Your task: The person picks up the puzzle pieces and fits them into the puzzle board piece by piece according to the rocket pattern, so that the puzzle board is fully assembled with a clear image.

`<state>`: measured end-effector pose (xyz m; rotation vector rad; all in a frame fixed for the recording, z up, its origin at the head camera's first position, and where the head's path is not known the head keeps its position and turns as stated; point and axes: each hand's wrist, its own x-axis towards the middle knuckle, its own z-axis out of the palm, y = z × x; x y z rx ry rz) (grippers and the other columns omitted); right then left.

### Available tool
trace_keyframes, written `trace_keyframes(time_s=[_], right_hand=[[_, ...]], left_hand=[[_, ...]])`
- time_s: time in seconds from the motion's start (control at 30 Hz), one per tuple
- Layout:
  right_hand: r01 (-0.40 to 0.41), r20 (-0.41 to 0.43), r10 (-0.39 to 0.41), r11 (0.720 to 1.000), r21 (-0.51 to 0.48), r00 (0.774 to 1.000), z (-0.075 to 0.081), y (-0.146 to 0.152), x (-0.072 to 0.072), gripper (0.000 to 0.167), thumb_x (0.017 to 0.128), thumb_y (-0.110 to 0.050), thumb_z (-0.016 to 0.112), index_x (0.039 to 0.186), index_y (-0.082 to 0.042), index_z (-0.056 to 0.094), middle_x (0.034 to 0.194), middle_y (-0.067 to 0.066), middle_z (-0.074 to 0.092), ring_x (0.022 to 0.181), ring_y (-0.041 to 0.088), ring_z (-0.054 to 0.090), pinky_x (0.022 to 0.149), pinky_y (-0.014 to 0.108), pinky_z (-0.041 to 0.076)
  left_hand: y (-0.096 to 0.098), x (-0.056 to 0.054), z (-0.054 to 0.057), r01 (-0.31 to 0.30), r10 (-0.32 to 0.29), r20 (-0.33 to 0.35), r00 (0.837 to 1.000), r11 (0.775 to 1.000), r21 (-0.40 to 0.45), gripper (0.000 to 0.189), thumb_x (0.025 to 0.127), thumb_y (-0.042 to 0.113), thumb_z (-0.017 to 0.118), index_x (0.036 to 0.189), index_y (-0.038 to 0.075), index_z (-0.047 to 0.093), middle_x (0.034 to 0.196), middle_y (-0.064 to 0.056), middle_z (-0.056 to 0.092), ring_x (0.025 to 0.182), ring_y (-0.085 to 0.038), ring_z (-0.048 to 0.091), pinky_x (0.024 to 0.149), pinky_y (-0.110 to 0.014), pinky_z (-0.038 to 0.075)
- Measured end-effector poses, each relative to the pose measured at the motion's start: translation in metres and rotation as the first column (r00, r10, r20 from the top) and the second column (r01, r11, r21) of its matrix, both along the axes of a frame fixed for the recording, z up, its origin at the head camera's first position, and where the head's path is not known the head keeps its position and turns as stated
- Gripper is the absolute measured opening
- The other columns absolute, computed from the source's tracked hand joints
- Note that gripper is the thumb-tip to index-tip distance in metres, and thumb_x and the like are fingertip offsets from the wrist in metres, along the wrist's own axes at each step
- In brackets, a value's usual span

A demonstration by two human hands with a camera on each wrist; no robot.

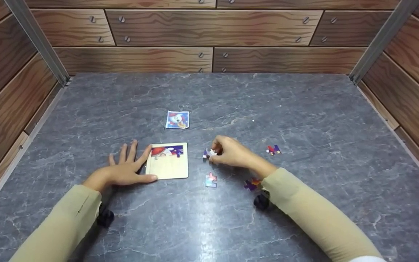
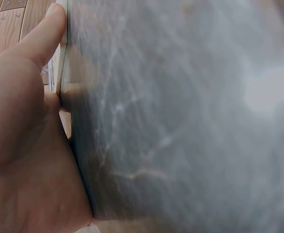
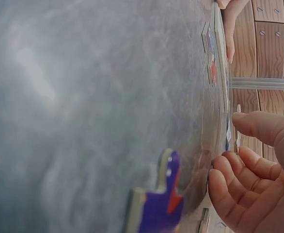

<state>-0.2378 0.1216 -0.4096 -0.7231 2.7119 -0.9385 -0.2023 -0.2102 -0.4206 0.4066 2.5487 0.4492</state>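
My left hand (image 1: 127, 171) lies on the table with fingers spread, at the left side of a pale wooden puzzle tray (image 1: 167, 169). Its thumb and index finger touch the tray's lower and upper left corners. Red, white and purple pieces (image 1: 177, 150) fill the tray's top strip; below it the board is bare. To the right of the tray, my right hand (image 1: 231, 151) pinches a purple and white jigsaw piece (image 1: 205, 155) between thumb and fingers, close over the table. The right wrist view shows that piece (image 3: 239, 128) nearly edge-on, partly hidden by the fingers.
A light blue and pink jigsaw piece (image 1: 211, 180) lies below the right hand. A purple and orange piece (image 1: 252, 184) is beside the right sleeve, and red and purple pieces (image 1: 274, 149) lie farther right. Behind the tray is a small picture card (image 1: 177, 120). Wood-patterned walls (image 1: 213, 27) enclose the table.
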Motion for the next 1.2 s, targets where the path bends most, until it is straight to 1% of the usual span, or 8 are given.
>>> trace_keyframes(time_s=[0.17, 0.37, 0.6, 0.73, 0.93, 1.2], right_hand=[[-0.018, 0.002, 0.019, 0.999, -0.043, 1.000, 0.002, -0.002, 0.001, 0.027, 0.078, -0.016, 0.074, 0.095, -0.003, 0.057, 0.087, 0.005, 0.063, 0.080, 0.018, 0.060, 0.073, 0.029, 0.050], [-0.044, 0.010, 0.045, 0.996, -0.079, 0.999, 0.005, -0.006, 0.002, 0.027, 0.080, -0.018, 0.073, 0.096, -0.004, 0.057, 0.087, 0.004, 0.060, 0.077, 0.016, 0.059, 0.071, 0.029, 0.049], [-0.069, 0.003, 0.069, 0.993, -0.100, 0.998, 0.006, -0.013, 0.003, 0.027, 0.080, -0.019, 0.073, 0.096, -0.004, 0.057, 0.087, 0.003, 0.060, 0.076, 0.015, 0.057, 0.071, 0.027, 0.049], [-0.081, 0.005, 0.082, 0.990, -0.112, 0.997, 0.008, -0.018, 0.005, 0.027, 0.080, -0.019, 0.073, 0.096, -0.004, 0.057, 0.087, 0.003, 0.059, 0.075, 0.014, 0.056, 0.070, 0.027, 0.048], [-0.099, 0.013, 0.101, 0.989, -0.106, 0.995, 0.011, -0.027, 0.007, 0.028, 0.080, -0.021, 0.074, 0.097, -0.007, 0.057, 0.088, 0.001, 0.058, 0.075, 0.013, 0.056, 0.070, 0.027, 0.048], [-0.141, 0.007, 0.143, 0.981, -0.132, 0.990, 0.012, -0.043, 0.008, 0.027, 0.081, -0.019, 0.073, 0.098, -0.005, 0.057, 0.087, 0.002, 0.058, 0.076, 0.014, 0.056, 0.069, 0.026, 0.048]], left_hand=[[0.000, -0.002, 0.000, -0.006, 0.006, 0.013, 1.000, 1.000, -0.006, 0.104, 0.078, 0.076, 0.045, 0.149, 0.025, -0.011, 0.146, -0.022, -0.030, 0.129, -0.044, -0.031, 0.087, -0.071, -0.021], [0.000, -0.001, -0.001, -0.008, 0.007, 0.011, 1.000, 1.000, 0.003, 0.104, 0.078, 0.075, 0.046, 0.149, 0.024, -0.010, 0.146, -0.023, -0.030, 0.129, -0.045, -0.030, 0.087, -0.071, -0.021], [0.000, -0.001, -0.001, -0.007, 0.007, 0.011, 1.000, 1.000, 0.002, 0.104, 0.078, 0.075, 0.045, 0.149, 0.024, -0.010, 0.146, -0.022, -0.030, 0.129, -0.044, -0.030, 0.088, -0.071, -0.020], [0.000, -0.001, -0.001, -0.004, 0.004, 0.009, 1.000, 1.000, -0.013, 0.104, 0.078, 0.076, 0.044, 0.149, 0.025, -0.011, 0.146, -0.021, -0.030, 0.129, -0.044, -0.030, 0.089, -0.071, -0.019], [-0.001, -0.001, 0.000, -0.002, 0.002, 0.008, 1.000, 1.000, -0.007, 0.103, 0.078, 0.075, 0.044, 0.149, 0.025, -0.011, 0.146, -0.021, -0.030, 0.129, -0.044, -0.030, 0.088, -0.071, -0.019], [0.000, -0.001, 0.000, -0.011, 0.011, 0.017, 1.000, 1.000, -0.007, 0.103, 0.078, 0.076, 0.045, 0.149, 0.026, -0.011, 0.146, -0.021, -0.031, 0.129, -0.043, -0.031, 0.089, -0.071, -0.020]])
